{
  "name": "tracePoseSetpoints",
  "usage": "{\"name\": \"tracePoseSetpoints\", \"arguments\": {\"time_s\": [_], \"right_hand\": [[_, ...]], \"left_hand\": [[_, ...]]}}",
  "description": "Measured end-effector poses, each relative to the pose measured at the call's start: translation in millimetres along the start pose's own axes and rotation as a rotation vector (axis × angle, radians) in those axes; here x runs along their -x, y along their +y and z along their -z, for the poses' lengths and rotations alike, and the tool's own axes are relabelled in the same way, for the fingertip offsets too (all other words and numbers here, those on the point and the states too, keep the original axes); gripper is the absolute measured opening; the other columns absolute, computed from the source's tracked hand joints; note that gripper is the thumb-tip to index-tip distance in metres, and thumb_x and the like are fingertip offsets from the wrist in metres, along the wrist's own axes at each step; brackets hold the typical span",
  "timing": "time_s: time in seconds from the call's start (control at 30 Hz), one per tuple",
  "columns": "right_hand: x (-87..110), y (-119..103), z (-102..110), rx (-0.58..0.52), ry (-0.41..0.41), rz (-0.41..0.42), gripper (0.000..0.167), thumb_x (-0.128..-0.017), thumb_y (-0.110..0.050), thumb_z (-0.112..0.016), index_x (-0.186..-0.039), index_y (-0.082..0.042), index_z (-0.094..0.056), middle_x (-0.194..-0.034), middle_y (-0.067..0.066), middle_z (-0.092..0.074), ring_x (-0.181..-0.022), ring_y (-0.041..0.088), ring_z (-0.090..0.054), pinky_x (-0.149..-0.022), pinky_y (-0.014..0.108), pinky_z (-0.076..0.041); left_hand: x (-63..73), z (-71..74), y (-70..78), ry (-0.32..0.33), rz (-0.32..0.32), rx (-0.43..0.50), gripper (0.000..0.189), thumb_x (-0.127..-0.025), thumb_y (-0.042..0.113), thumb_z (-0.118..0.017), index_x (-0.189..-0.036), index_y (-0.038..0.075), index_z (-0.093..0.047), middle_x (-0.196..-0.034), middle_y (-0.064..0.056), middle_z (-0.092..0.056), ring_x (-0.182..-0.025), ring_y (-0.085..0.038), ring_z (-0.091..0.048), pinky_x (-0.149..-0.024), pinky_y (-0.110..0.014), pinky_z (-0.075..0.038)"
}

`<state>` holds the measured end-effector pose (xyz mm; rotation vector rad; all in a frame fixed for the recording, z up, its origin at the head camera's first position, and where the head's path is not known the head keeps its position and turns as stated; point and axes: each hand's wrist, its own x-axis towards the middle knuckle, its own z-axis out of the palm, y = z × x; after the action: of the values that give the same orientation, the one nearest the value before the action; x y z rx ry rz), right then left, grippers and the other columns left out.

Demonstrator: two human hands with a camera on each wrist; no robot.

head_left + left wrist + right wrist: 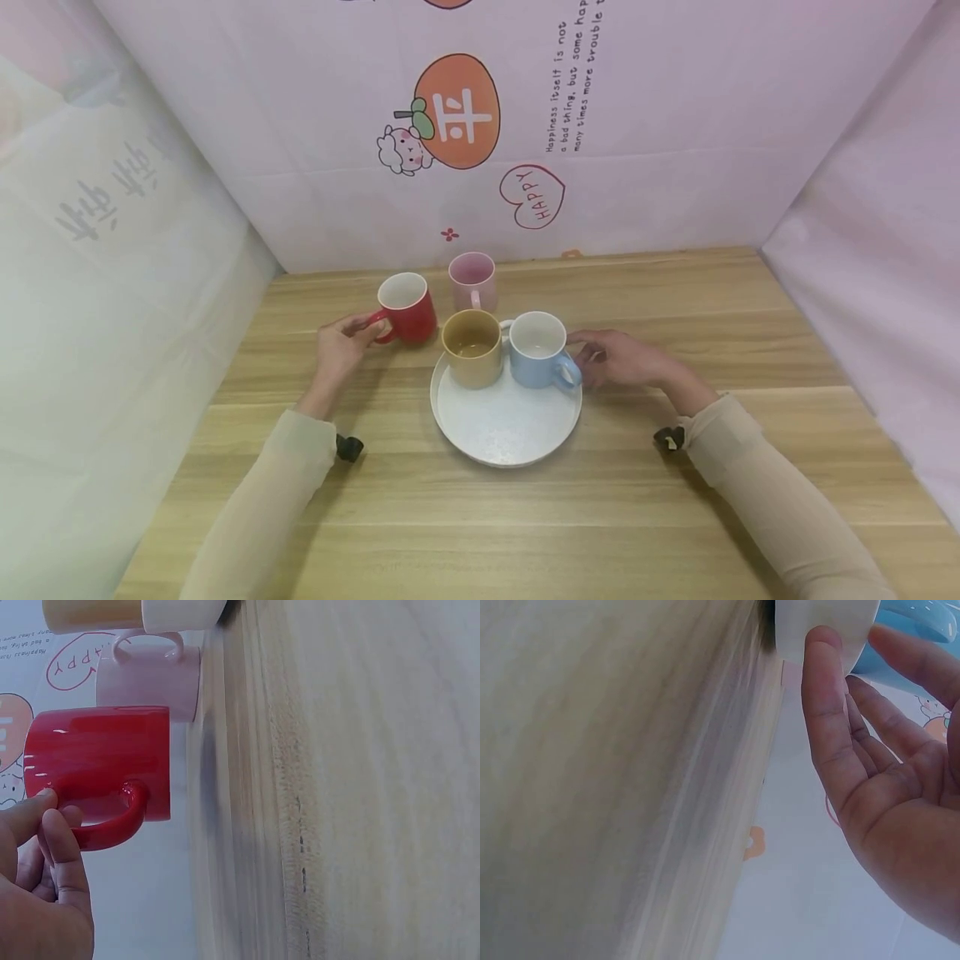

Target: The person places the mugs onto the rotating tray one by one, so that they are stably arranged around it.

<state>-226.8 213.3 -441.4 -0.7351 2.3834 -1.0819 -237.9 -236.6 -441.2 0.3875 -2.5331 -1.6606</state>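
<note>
My left hand [341, 348] pinches the handle of a red mug [412, 321] with a white inside, left of the tray. In the left wrist view, the red mug [101, 761] is upright and its base appears slightly above the table. On the round white tray [502, 429] stand a tan mug [474, 358] and a light blue mug [532, 362], side by side near the far rim. My right hand [618, 358] is at the tray's right side, beside the blue mug's handle. The right wrist view has its fingertips touching the tray's wall [840, 622], fingers fairly straight.
Behind the tan mug stands a pink mug [474, 287], its handle toward me. The wooden table [480, 533] ends at a white printed cloth [337, 150] at the back, with more white cloth on both sides.
</note>
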Motion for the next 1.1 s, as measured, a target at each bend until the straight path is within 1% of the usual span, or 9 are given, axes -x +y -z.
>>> {"name": "tracePoseSetpoints", "arguments": {"time_s": [0.17, 0.27, 0.4, 0.53, 0.63, 0.73, 0.9, 1.03, 1.1], "right_hand": [[0.4, 0.5, 0.5, 0.002, -0.004, -0.005, 0.066, -0.083, -0.003, -0.075, -0.144, -0.008, -0.050, -0.109, 0.012, -0.072, -0.105, 0.028, -0.067, -0.083, 0.037, -0.060], [1.0, -0.3, 0.1, -0.007, -0.008, -0.011, 0.066, -0.083, -0.002, -0.075, -0.144, -0.008, -0.050, -0.109, 0.013, -0.072, -0.105, 0.028, -0.067, -0.082, 0.037, -0.060], [1.5, -0.7, -0.4, -0.010, -0.009, -0.012, 0.066, -0.084, -0.001, -0.074, -0.144, -0.008, -0.050, -0.108, 0.013, -0.072, -0.105, 0.029, -0.067, -0.083, 0.038, -0.060], [1.2, -0.5, -0.5, 0.005, -0.005, -0.005, 0.066, -0.084, 0.000, -0.074, -0.144, -0.008, -0.050, -0.108, 0.012, -0.072, -0.105, 0.028, -0.067, -0.084, 0.038, -0.060], [0.8, -0.6, -0.3, -0.002, -0.004, -0.004, 0.065, -0.084, 0.000, -0.074, -0.144, -0.008, -0.050, -0.108, 0.013, -0.072, -0.105, 0.028, -0.067, -0.082, 0.038, -0.061], [0.6, -0.2, 0.1, -0.015, -0.007, -0.008, 0.063, -0.085, 0.000, -0.073, -0.144, -0.008, -0.051, -0.108, 0.014, -0.072, -0.104, 0.029, -0.067, -0.080, 0.038, -0.061], [0.8, 0.2, 0.0, 0.008, 0.000, 0.004, 0.064, -0.085, -0.001, -0.074, -0.144, -0.009, -0.051, -0.109, 0.012, -0.072, -0.105, 0.029, -0.067, -0.085, 0.041, -0.060], [0.8, 0.7, -0.2, 0.019, 0.003, 0.009, 0.065, -0.084, 0.000, -0.074, -0.144, -0.009, -0.051, -0.108, 0.012, -0.072, -0.106, 0.028, -0.067, -0.088, 0.043, -0.059], [0.7, 1.0, -0.1, 0.020, 0.004, 0.005, 0.065, -0.083, 0.001, -0.074, -0.144, -0.009, -0.051, -0.108, 0.012, -0.072, -0.106, 0.028, -0.067, -0.088, 0.043, -0.059]], "left_hand": [[6.2, 2.0, 1.9, -0.012, -0.010, 0.016, 0.040, -0.087, 0.032, -0.079, -0.117, 0.007, -0.073, -0.114, -0.016, -0.074, -0.091, -0.021, -0.073, -0.085, -0.032, -0.060], [10.8, 3.9, 2.3, -0.018, -0.006, 0.022, 0.041, -0.086, 0.034, -0.079, -0.118, 0.008, -0.073, -0.115, -0.015, -0.074, -0.089, -0.019, -0.072, -0.081, -0.026, -0.060], [16.3, 7.6, 1.5, -0.025, -0.012, 0.020, 0.041, -0.086, 0.038, -0.078, -0.117, 0.012, -0.074, -0.114, -0.010, -0.074, -0.087, -0.013, -0.069, -0.082, -0.025, -0.059], [20.9, 10.8, 2.2, -0.010, -0.025, 0.018, 0.043, -0.084, 0.041, -0.079, -0.116, 0.012, -0.075, -0.109, -0.007, -0.076, -0.084, -0.013, -0.068, -0.076, -0.022, -0.058], [24.4, 13.7, 4.4, 0.000, -0.020, 0.005, 0.045, -0.083, 0.042, -0.080, -0.116, 0.011, -0.074, -0.107, -0.009, -0.075, -0.080, -0.011, -0.068, -0.073, -0.020, -0.057], [28.4, 17.1, 7.0, 0.002, -0.004, -0.015, 0.046, -0.083, 0.042, -0.079, -0.116, 0.011, -0.074, -0.110, -0.010, -0.075, -0.079, -0.008, -0.068, -0.074, -0.019, -0.057], [36.0, 22.0, 11.2, -0.010, 0.013, -0.037, 0.042, -0.086, 0.039, -0.079, -0.117, 0.011, -0.073, -0.112, -0.011, -0.075, -0.084, -0.011, -0.069, -0.075, -0.020, -0.055], [43.0, 25.5, 13.8, -0.034, 0.043, -0.067, 0.047, -0.083, 0.047, -0.078, -0.118, 0.016, -0.073, -0.112, -0.007, -0.074, -0.088, -0.012, -0.066, -0.076, -0.025, -0.052], [46.2, 26.5, 14.4, -0.042, 0.038, -0.071, 0.048, -0.083, 0.049, -0.078, -0.118, 0.017, -0.073, -0.110, -0.006, -0.074, -0.087, -0.013, -0.066, -0.075, -0.026, -0.052]]}}
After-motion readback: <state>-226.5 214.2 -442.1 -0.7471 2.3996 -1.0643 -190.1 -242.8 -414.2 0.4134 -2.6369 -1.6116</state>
